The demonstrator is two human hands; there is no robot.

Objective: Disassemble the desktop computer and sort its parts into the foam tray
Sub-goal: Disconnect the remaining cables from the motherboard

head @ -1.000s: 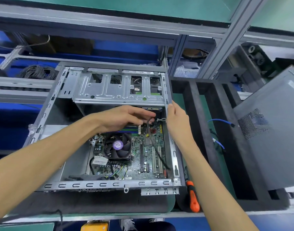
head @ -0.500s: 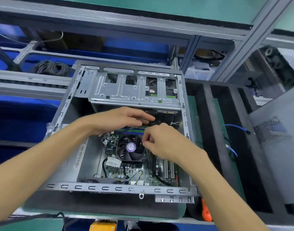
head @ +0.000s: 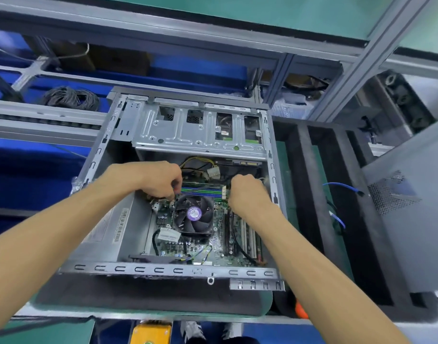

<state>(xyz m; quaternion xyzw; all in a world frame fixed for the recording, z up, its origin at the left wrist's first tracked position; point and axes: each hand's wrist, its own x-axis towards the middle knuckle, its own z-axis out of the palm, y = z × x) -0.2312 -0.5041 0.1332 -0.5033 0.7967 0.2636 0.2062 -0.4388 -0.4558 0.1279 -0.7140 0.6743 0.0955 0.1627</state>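
Note:
The open desktop case [head: 163, 270] lies on its side in front of me, with the motherboard [head: 218, 244] and the CPU fan [head: 193, 214] exposed. Blue and green memory slots [head: 203, 191] run just behind the fan. My left hand [head: 151, 178] has its fingers curled at the left end of a grey memory module [head: 198, 188]. At the module's right end is my right hand [head: 247, 192], curled with its fingertips hidden. The black foam tray [head: 302, 170] stands to the right of the case.
A metal drive cage [head: 200, 135] spans the back of the case, with a white connector on yellow wires [head: 213, 172] below it. A blue cable [head: 342, 186] lies in the tray. The grey side panel [head: 411, 219] leans at the right. An orange screwdriver handle [head: 301, 310] shows by my right forearm.
My right hand left the case's right wall, crossed over the fan, and now sits at the right end of the memory slots. My left hand shifted to the left end.

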